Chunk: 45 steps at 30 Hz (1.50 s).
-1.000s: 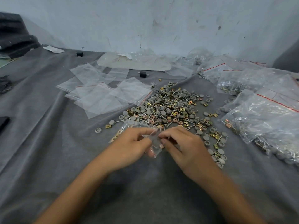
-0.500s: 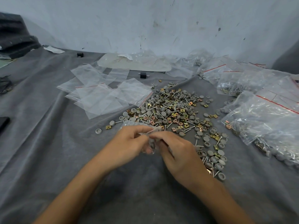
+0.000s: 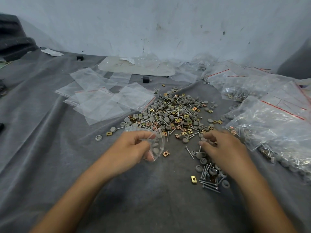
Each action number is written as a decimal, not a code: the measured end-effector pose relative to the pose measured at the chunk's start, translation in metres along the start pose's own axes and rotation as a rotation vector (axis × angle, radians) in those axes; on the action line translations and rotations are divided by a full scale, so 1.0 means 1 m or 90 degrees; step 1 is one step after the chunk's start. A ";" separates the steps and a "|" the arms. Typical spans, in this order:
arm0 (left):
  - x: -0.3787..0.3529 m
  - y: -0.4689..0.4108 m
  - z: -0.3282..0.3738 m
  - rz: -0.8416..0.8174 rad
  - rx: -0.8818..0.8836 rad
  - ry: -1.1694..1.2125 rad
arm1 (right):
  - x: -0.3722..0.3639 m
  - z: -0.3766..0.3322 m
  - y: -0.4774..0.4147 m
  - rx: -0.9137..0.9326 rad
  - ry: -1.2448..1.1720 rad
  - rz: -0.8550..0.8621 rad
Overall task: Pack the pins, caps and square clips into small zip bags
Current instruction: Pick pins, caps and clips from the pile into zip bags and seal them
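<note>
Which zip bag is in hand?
The small bag held in the left hand, a few grey caps inside. Empty bags lie flat beyond it; filled ones sit at right.

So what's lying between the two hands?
Head view: a gold square clip, a loose pin and a grey cap on the cloth, between left hand and right hand.

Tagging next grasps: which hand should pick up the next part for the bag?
Right. The left hand grips the bag; the right hand hangs over loose caps and pins, blurred but apparently free.
</note>
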<state>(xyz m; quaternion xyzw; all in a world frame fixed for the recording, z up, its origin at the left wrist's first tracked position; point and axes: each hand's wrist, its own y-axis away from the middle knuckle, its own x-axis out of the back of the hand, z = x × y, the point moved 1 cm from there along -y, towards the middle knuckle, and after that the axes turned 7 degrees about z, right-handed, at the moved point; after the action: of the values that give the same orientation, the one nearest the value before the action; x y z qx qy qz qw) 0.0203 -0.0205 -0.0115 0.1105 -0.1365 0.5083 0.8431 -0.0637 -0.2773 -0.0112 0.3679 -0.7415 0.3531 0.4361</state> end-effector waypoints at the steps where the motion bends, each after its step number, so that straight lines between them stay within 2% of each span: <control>1: 0.000 0.000 0.000 -0.001 0.000 0.001 | -0.001 -0.001 0.000 -0.008 0.004 -0.013; 11: -0.001 0.003 0.005 0.001 0.004 0.001 | -0.016 -0.012 -0.002 0.021 0.032 -0.028; 20: 0.000 0.002 0.001 -0.003 -0.004 -0.012 | -0.021 -0.006 -0.011 0.021 0.017 0.007; 35: 0.001 -0.002 -0.004 -0.013 -0.011 0.009 | -0.027 -0.008 -0.016 0.036 0.086 0.049; 40: 0.001 -0.001 -0.002 -0.015 -0.019 -0.007 | -0.024 -0.014 -0.007 0.076 -0.001 0.075; 45: -0.001 0.000 -0.003 -0.026 -0.017 -0.011 | -0.021 -0.033 0.002 0.100 -0.275 0.013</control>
<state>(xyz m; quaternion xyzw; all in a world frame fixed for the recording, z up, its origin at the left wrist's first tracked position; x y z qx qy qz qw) 0.0206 -0.0202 -0.0144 0.1062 -0.1485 0.4879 0.8536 -0.0451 -0.2439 -0.0182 0.4605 -0.7913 0.3272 0.2339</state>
